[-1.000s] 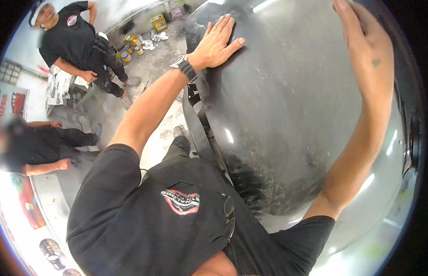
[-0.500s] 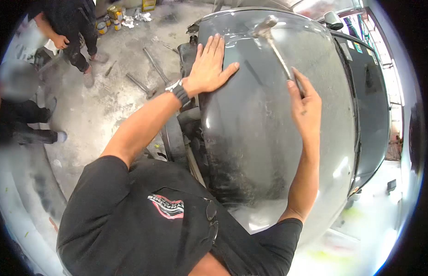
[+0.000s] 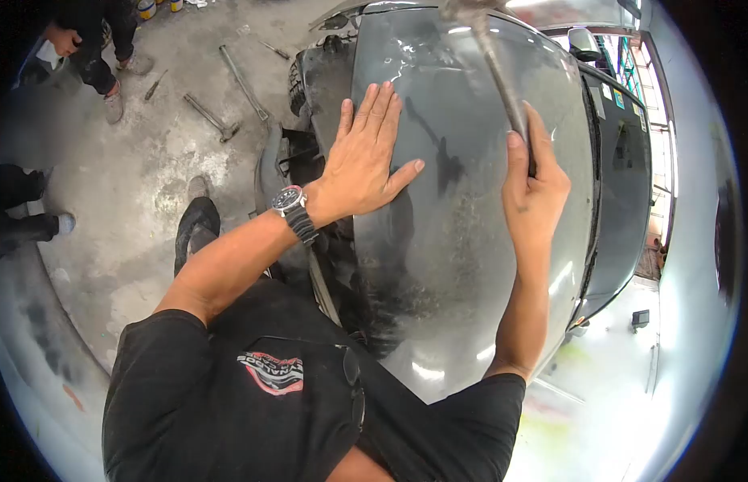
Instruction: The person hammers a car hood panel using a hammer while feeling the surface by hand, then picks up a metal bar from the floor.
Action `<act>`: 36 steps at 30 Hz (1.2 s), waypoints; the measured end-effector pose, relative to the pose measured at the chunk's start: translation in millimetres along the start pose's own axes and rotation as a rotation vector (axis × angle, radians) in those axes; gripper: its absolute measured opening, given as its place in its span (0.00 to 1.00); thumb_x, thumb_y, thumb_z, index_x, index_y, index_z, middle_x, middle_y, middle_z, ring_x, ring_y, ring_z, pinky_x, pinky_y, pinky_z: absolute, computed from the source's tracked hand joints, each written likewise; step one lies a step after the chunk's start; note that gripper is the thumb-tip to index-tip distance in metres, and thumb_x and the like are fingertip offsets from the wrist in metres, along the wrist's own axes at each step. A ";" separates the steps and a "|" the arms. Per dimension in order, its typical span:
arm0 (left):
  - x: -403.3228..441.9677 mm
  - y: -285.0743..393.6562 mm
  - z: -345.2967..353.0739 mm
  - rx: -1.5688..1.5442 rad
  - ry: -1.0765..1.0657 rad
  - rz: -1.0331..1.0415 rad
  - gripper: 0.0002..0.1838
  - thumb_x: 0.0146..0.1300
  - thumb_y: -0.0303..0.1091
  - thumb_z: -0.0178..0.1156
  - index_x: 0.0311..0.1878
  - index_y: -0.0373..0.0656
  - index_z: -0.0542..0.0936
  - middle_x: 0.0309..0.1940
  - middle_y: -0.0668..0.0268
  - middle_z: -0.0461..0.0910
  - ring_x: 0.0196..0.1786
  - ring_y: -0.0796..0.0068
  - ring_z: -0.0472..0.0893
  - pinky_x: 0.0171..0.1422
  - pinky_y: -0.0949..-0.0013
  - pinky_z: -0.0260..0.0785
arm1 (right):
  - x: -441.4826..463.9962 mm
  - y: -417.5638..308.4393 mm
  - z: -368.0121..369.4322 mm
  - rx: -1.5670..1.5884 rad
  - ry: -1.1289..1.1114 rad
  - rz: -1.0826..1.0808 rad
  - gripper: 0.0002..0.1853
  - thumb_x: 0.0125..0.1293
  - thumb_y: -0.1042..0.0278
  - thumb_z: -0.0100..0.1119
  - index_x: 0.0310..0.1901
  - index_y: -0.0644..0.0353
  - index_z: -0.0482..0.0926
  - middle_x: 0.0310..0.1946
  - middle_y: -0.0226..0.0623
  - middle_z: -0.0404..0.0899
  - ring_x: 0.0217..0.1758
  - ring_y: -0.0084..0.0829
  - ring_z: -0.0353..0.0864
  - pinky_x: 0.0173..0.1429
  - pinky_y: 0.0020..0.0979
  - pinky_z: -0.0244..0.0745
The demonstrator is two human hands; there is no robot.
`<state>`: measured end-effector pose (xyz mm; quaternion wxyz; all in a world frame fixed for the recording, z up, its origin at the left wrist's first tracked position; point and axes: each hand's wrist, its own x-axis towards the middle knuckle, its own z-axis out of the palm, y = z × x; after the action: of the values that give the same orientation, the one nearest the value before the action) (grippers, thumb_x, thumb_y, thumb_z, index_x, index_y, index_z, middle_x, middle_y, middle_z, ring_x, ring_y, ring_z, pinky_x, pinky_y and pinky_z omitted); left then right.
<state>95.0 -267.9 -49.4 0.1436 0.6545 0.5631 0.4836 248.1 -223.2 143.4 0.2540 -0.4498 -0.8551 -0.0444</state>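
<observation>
A dark grey car hood (image 3: 470, 185) fills the middle of the view, scuffed and dusty, with crumpled, shiny dents near its far front part. Flat on the hood's front edge rests my left hand (image 3: 363, 157), fingers stretched and thumb apart; a watch (image 3: 292, 207) is on that wrist. My right hand (image 3: 535, 173) is wrapped round the handle of a hammer (image 3: 502, 72), raised above the hood. The hammer's head, at the top edge of the view, is smeared by motion. A dark shadow lies on the hood between my hands.
On the concrete floor (image 3: 149, 193) lie another hammer (image 3: 212, 118), a long metal bar (image 3: 244, 83) and smaller tools. Two people stand at the left, partly visible. The windshield (image 3: 623, 177) and side mirror (image 3: 584, 43) are to the right. Exposed front-end parts (image 3: 302, 153) stick out beside the hood.
The hammer has lifted away from the dented area, its head now at the top edge. My left hand stays flat on the hood. The view has shifted, and a foot now shows at left.
</observation>
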 end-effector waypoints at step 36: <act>-13.0 8.1 -3.4 -0.042 -0.016 -0.052 0.49 0.73 0.54 0.58 0.82 0.23 0.52 0.85 0.36 0.44 0.88 0.36 0.42 0.84 0.25 0.37 | -17.8 -6.7 17.6 -0.449 -0.342 -0.005 0.20 0.75 0.61 0.66 0.66 0.50 0.82 0.33 0.46 0.88 0.33 0.47 0.88 0.40 0.41 0.80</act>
<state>98.4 -283.2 -47.9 0.1743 0.6405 0.5684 0.4862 244.2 -235.1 120.8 0.0003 -0.4938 -0.8554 -0.1567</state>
